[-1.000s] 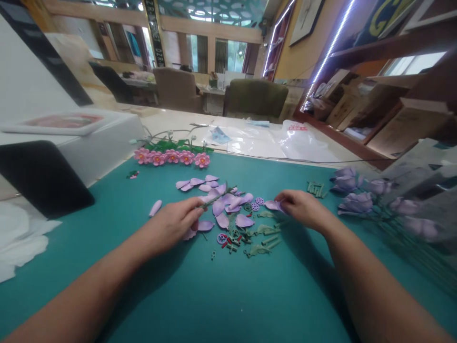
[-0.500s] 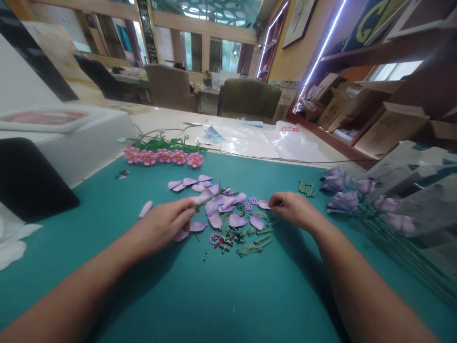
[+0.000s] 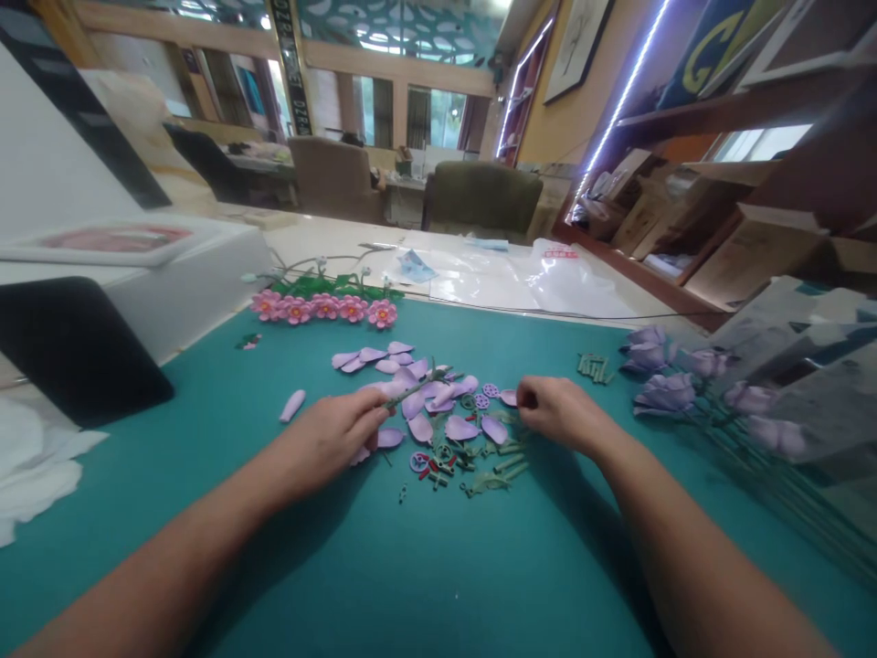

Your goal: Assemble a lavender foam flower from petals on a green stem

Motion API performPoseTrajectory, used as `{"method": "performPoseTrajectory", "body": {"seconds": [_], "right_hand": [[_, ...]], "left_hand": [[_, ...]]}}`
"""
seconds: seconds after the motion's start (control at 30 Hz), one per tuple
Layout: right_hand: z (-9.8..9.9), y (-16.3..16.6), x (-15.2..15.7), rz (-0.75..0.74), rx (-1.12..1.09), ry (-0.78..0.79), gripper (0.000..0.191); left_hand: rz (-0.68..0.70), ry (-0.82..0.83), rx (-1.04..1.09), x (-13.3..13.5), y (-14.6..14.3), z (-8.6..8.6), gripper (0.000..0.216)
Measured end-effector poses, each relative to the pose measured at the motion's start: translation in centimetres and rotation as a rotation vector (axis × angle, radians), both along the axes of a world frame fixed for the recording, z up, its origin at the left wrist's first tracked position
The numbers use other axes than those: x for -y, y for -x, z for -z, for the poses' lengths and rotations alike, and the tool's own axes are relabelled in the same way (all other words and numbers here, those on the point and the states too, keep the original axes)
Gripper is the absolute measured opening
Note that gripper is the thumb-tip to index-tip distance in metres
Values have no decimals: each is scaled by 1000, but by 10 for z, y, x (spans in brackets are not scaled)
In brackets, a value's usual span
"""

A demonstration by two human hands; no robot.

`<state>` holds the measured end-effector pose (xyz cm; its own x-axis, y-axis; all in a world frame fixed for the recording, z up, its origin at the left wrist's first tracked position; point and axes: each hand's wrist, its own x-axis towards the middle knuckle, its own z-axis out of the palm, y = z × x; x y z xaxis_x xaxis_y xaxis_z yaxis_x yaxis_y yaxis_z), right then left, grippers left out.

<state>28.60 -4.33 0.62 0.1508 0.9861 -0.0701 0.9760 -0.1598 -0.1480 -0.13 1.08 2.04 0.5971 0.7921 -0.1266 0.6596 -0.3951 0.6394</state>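
My left hand (image 3: 343, 429) is closed around a thin green flower stem (image 3: 411, 388), which points up and to the right over a heap of lilac petals (image 3: 413, 405). On the right side of the heap, my right hand (image 3: 558, 413) is curled in a pinch at the end of a small lilac petal (image 3: 508, 397); the fingertips are partly hidden. Between the hands lie purple spoked rings (image 3: 491, 390), small red and dark green pieces (image 3: 438, 471), green leaf pieces (image 3: 490, 482) and short green rods (image 3: 511, 461).
Pink flowers (image 3: 325, 307) lie at the back left of the teal mat (image 3: 438, 576). Assembled lilac flowers (image 3: 664, 393) on long stems rest at the right, near a bunch of green pieces (image 3: 595, 367). A black panel (image 3: 75, 352) and white sheets (image 3: 41, 457) stand left.
The view has shifted slightly, so the scene sits a little lower and further right. My right hand has closed in a little over the small petal. My left hand keeps hold of the stem.
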Motion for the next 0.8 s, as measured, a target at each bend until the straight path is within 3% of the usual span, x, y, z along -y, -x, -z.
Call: {"method": "performPoseTrajectory", "body": {"seconds": [0.2,0.43,0.8], "right_hand": [[-2,39,7,-163,-509,-259,12],[18,83,13,-228,-991,-350,13],[17,99,23,-413,-749,-697,8]], "left_hand": [[34,31,107,7,1,-4,31],[15,122,174,18,-4,-5,22],[27,274,290,31,-19,8,29]]}}
